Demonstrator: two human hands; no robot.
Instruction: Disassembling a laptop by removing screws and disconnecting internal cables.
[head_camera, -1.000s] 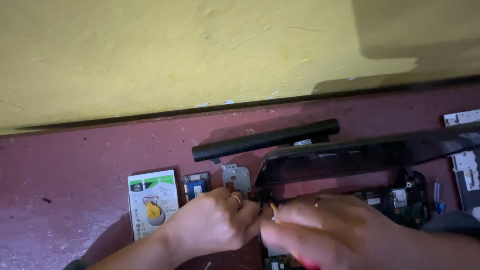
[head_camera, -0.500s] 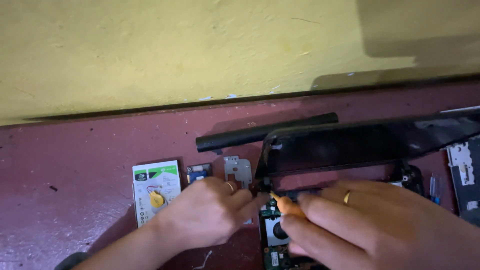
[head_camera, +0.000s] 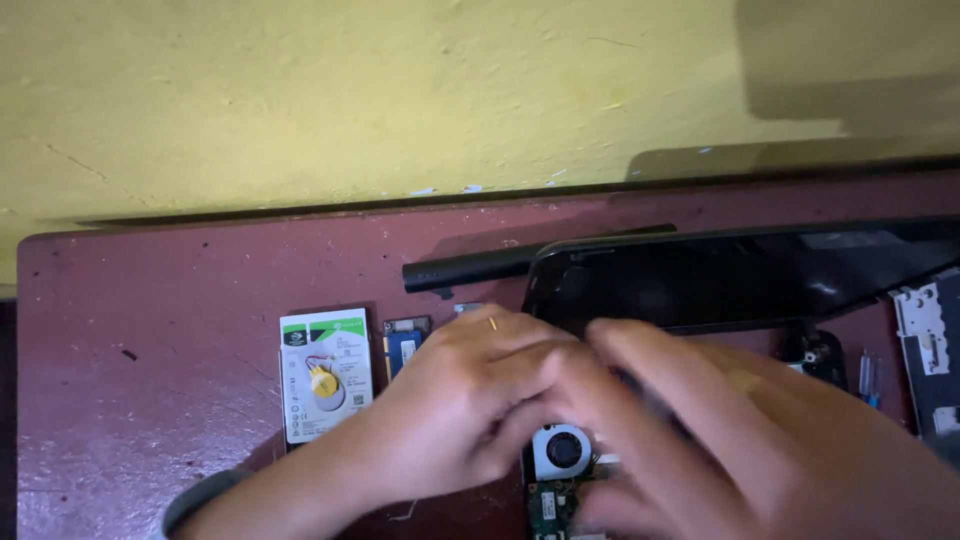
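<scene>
Head view, looking down on dark red bench (head_camera: 150, 420) set against yellow wall (head_camera: 300, 90).

Both hands over opened laptop chassis (head_camera: 560, 500) at near edge of bench, right of centre. Left hand (head_camera: 470, 400), ring on 1 finger, laid palm-down with fingers curled loosely toward cooling fan (head_camera: 562, 450); pressing or steadying likely, but grasp hidden, cannot tell what, if anything, is held. Right hand (head_camera: 740, 440) motion-blurred, fingers spread across chassis interior; openness and hold not readable. Hands touching each other just above fan, presumably to work 1 small part together.

Black screen panel (head_camera: 740, 280) raised behind hands, tilted toward wall, apparently propped open to expose board. Green circuit board (head_camera: 550, 510) visible below fan at near edge.

Removed parts set out left of chassis, seemingly parked clear of work zone: hard drive (head_camera: 325, 375) label-up with yellow coin cell (head_camera: 322, 382) resting on it; small blue memory module (head_camera: 405, 345) just beside drive. Long black battery bar (head_camera: 480, 268) lying toward far edge, behind panel. Grey bracket piece (head_camera: 925, 330) at right edge, partly cut off.
</scene>
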